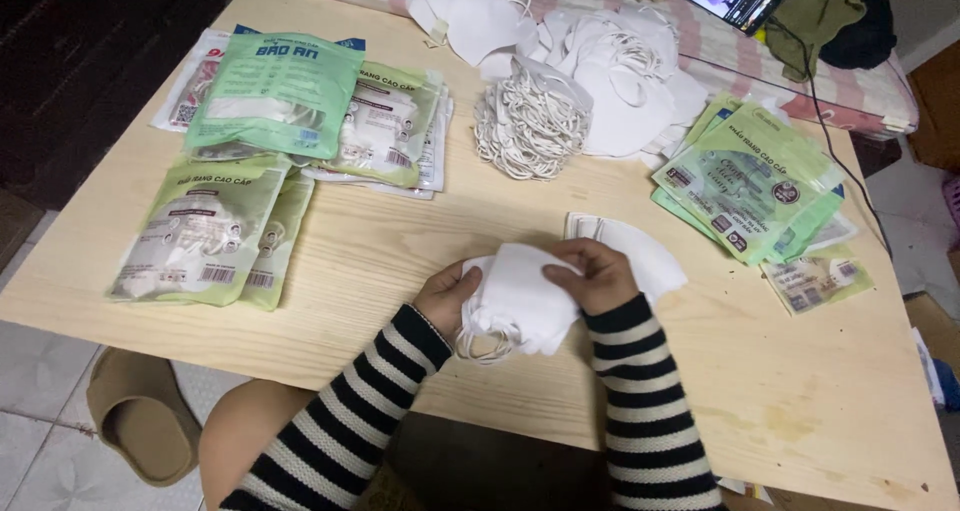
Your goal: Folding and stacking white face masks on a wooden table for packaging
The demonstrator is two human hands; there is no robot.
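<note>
My left hand (447,299) and right hand (598,274) clamp a stack of white masks (520,299) over the desk (400,261); green packets (745,186) lie beyond my right hand.

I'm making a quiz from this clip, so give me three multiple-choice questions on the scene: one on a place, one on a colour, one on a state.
1. Where is the loose pile of white fabric masks?
A. far edge of the pale wooden table
B. on the floor
C. in a box

2. What colour are the flat plastic packets?
A. red
B. green
C. black

3. What are the left hand and right hand doing?
A. resting empty
B. holding a phone
C. gripping a stack of white masks

Answers: A, the pile lies at the table's far side; B, the packets are green; C, both hands clasp the stack.
</note>
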